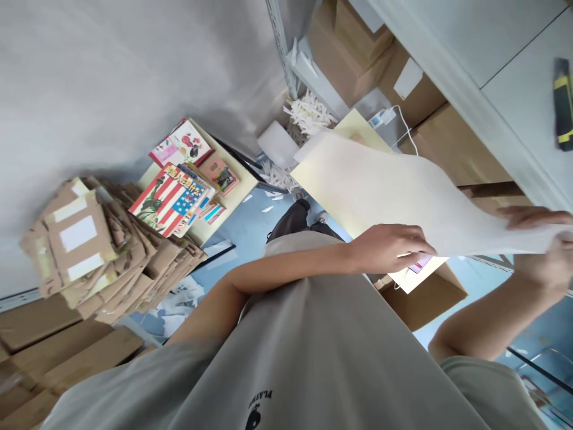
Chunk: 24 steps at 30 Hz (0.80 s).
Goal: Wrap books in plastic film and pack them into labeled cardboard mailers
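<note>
A long, wavy white sheet [385, 173], paper or thin foam, stretches over a cream tabletop [308, 173]. My left hand [391, 248] pinches the sheet's near edge, fingers bent and pressed together. At the far right my right hand [544, 266] is closed around the sheet's narrowed end, with fingers above it and the rest of the hand below. This right hand is slightly blurred. Just below my left fingers, a phone-like device [421, 263] with a pinkish screen lies partly covered on the table corner.
Stacked books [172, 197] lie on another cream table at left, beside a tall pile of flattened cardboard [85, 239]. Shredded paper [308, 113] fills the far corner. Cardboard boxes [434, 143] sit under a grey worktop [514, 48] bearing a yellow-black cutter [562, 104]. An open box [430, 298] stands below.
</note>
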{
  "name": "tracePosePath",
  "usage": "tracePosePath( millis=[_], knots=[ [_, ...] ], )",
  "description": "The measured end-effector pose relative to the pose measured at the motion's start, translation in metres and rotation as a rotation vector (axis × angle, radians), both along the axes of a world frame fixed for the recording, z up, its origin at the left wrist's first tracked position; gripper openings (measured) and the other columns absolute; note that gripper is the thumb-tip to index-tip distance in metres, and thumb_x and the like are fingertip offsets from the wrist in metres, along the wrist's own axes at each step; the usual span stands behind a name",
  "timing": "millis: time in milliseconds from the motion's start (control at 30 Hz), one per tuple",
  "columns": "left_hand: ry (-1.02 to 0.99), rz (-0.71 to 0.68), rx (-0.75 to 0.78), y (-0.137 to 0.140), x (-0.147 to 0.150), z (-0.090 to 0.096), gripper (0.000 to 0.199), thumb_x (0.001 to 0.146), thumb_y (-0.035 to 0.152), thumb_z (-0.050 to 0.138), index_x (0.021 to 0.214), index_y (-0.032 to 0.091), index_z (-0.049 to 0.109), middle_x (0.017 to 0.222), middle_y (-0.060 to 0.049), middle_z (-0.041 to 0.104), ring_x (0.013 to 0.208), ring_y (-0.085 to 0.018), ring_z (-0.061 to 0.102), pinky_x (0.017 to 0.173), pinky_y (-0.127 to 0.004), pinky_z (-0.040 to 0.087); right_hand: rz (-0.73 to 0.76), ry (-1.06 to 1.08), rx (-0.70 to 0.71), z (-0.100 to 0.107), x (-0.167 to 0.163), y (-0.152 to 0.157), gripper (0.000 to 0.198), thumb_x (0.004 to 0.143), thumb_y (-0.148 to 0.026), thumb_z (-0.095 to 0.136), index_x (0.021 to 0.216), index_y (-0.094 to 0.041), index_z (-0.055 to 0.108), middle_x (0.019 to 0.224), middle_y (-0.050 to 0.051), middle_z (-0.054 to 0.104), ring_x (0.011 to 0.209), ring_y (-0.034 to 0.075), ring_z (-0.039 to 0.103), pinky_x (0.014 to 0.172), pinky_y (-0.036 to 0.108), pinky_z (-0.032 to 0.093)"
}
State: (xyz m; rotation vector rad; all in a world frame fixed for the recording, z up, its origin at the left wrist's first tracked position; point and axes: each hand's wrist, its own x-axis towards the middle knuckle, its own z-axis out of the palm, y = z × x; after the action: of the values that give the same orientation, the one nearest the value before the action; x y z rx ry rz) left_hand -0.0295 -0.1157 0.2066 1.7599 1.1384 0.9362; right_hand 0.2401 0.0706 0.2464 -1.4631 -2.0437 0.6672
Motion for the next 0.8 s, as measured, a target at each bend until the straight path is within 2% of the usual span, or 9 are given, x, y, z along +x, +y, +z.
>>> tracePosePath(
  millis=[100, 167, 233, 300, 400, 467, 533, 633, 800],
  knots=[
    [-0.053, -0.182, -0.123, 0.007, 0.011, -0.023, 0.031, 0.125, 0.038, 0.066, 0.139, 0.020, 0.088, 0.142, -0.013, 0.086, 0.115, -0.021, 0.085, 0.098, -0.032, 0.065, 0.128, 0.067, -0.291, -0.018, 0.032, -0.013, 0.030, 0.096, -0.051, 0.085, 0.073, -0.034, 0.077, 0.090, 0.015, 0.083, 0.114, 0.039, 0.088, 0.106, 0.057, 0.064],
    [-0.010, -0.219, -0.156, 0.017, 0.004, -0.043, 0.038, 0.124, 0.047, 0.068, 0.142, 0.018, 0.087, 0.145, -0.015, 0.084, 0.128, -0.026, 0.083, 0.109, -0.036, 0.064, 0.058, -0.218, -0.514, -0.036, 0.054, -0.013, 0.015, 0.095, -0.025, 0.082, 0.083, -0.033, 0.086, 0.113, 0.013, 0.091, 0.122, 0.034, 0.086, 0.108, 0.049, 0.061],
    [0.118, -0.135, -0.184, 0.033, -0.019, -0.069, 0.040, 0.126, 0.044, 0.062, 0.147, 0.018, 0.084, 0.151, -0.017, 0.082, 0.146, -0.030, 0.075, 0.127, -0.042, 0.057, -0.029, -0.526, -0.615, -0.061, 0.071, -0.012, 0.027, 0.096, -0.010, 0.075, 0.090, -0.030, 0.092, 0.125, 0.013, 0.092, 0.118, 0.031, 0.084, 0.105, 0.046, 0.057],
    [0.333, 0.014, -0.259, 0.054, -0.056, -0.103, 0.045, 0.126, 0.038, 0.057, 0.155, 0.012, 0.078, 0.161, -0.022, 0.076, 0.156, -0.034, 0.067, 0.139, -0.050, 0.047, -0.028, -0.718, -0.611, -0.091, 0.083, -0.013, 0.034, 0.097, -0.003, 0.069, 0.091, -0.026, 0.092, 0.127, 0.016, 0.092, 0.113, 0.030, 0.082, 0.106, 0.045, 0.054],
    [0.645, 0.154, -0.405, 0.082, -0.119, -0.158, 0.065, 0.120, 0.033, 0.062, 0.179, 0.006, 0.054, 0.193, -0.028, 0.043, 0.183, -0.043, 0.035, 0.149, -0.062, 0.031, 0.047, -0.760, -0.552, -0.136, 0.086, -0.022, 0.037, 0.095, 0.002, 0.064, 0.089, -0.023, 0.090, 0.131, 0.017, 0.091, 0.118, 0.028, 0.079, 0.112, 0.042, 0.053],
    [0.763, 0.117, -0.478, 0.090, -0.152, -0.191, 0.083, 0.116, 0.035, 0.069, 0.186, 0.001, 0.040, 0.200, -0.031, 0.022, 0.189, -0.049, 0.015, 0.150, -0.069, 0.022, 0.060, -0.755, -0.501, -0.164, 0.079, -0.031, 0.037, 0.095, 0.001, 0.062, 0.089, -0.022, 0.090, 0.132, 0.016, 0.090, 0.124, 0.028, 0.078, 0.118, 0.041, 0.052],
    [0.828, 0.065, -0.560, 0.087, -0.176, -0.215, 0.090, 0.117, 0.037, 0.067, 0.189, -0.001, 0.031, 0.201, -0.032, 0.014, 0.189, -0.049, 0.013, 0.151, -0.066, 0.017, 0.042, -0.753, -0.452, -0.189, 0.071, -0.040, 0.040, 0.098, 0.000, 0.058, 0.093, -0.021, 0.091, 0.134, 0.016, 0.090, 0.133, 0.029, 0.076, 0.128, 0.043, 0.050],
    [0.879, 0.047, -0.646, 0.069, -0.195, -0.235, 0.090, 0.119, 0.040, 0.064, 0.192, 0.001, 0.026, 0.201, -0.033, 0.014, 0.188, -0.047, 0.018, 0.151, -0.061, 0.018, -0.007, -0.746, -0.435, -0.217, 0.063, -0.054, 0.044, 0.101, -0.001, 0.054, 0.100, -0.020, 0.093, 0.140, 0.018, 0.089, 0.148, 0.034, 0.071, 0.137, 0.053, 0.047],
    [0.889, 0.039, -0.638, 0.050, -0.208, -0.241, 0.087, 0.118, 0.032, 0.058, 0.191, 0.000, 0.023, 0.202, -0.031, 0.013, 0.190, -0.042, 0.017, 0.150, -0.057, 0.022, -0.087, -0.819, -0.416, -0.238, 0.051, -0.075, 0.059, 0.103, -0.002, 0.042, 0.128, -0.016, 0.093, 0.168, 0.022, 0.074, 0.172, 0.038, 0.053, 0.142, 0.071, 0.040]
  ],
)
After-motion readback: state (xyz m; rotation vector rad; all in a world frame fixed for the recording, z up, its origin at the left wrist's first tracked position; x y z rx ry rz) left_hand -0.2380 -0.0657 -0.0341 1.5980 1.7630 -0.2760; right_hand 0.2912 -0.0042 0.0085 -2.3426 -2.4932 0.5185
